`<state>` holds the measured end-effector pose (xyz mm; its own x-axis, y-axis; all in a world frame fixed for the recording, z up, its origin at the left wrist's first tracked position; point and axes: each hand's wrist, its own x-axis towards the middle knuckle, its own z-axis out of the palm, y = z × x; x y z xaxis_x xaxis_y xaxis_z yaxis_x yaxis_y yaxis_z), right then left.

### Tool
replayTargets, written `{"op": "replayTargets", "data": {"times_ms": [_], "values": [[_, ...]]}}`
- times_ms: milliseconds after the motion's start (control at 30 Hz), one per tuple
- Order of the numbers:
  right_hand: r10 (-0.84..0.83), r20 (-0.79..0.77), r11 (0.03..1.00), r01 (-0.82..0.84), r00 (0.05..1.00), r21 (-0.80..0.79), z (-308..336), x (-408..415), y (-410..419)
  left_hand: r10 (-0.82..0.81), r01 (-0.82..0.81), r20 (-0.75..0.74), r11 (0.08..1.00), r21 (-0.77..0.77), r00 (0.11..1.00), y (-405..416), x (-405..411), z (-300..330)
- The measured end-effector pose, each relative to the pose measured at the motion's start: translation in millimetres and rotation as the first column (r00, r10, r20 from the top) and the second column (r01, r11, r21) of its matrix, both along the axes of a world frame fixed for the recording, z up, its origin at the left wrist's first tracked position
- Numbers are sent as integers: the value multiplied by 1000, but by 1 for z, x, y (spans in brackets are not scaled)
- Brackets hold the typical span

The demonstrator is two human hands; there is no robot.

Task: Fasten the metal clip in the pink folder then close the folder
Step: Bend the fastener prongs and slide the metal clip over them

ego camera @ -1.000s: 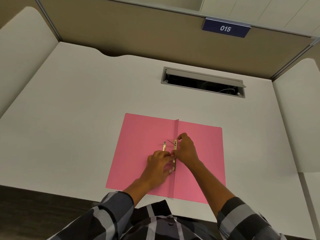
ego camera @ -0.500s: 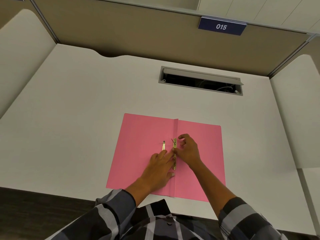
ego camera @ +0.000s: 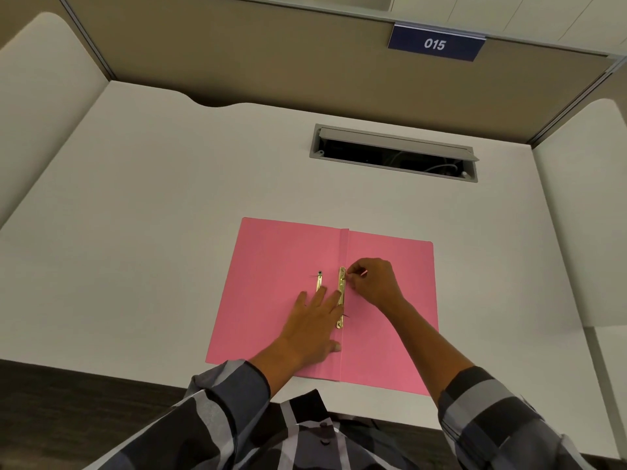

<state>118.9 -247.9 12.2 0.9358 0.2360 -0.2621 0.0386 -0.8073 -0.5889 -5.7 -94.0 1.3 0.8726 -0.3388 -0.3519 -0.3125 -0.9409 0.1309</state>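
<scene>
The pink folder [ego camera: 278,259] lies open and flat on the white desk, near its front edge. A gold metal clip bar [ego camera: 341,286] runs along the spine fold, and a second gold strip [ego camera: 319,281] lies just left of it on the left leaf. My left hand [ego camera: 314,325] rests flat with fingers spread on the left leaf, fingertips touching both strips. My right hand [ego camera: 371,283] is curled beside the bar's upper end, its fingertips pinching something small there; what it pinches is hidden by the fingers.
A grey cable hatch [ego camera: 393,152] stands open in the desk [ego camera: 169,198] behind the folder. Tan partition walls enclose the back and sides, with a blue sign reading 015 [ego camera: 436,44] above. The desk's front edge runs just under my sleeves.
My left hand has opened from a curled grip on the clip to lie flat on the left leaf. My right hand shifted slightly right at the bar's upper end.
</scene>
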Motion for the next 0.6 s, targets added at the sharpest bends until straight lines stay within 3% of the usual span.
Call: {"op": "replayTargets", "data": {"times_ms": [600], "values": [[79, 22, 985, -74, 997, -154, 0, 16, 24, 17, -15, -26, 999, 45, 1000, -8, -1, 1]]}}
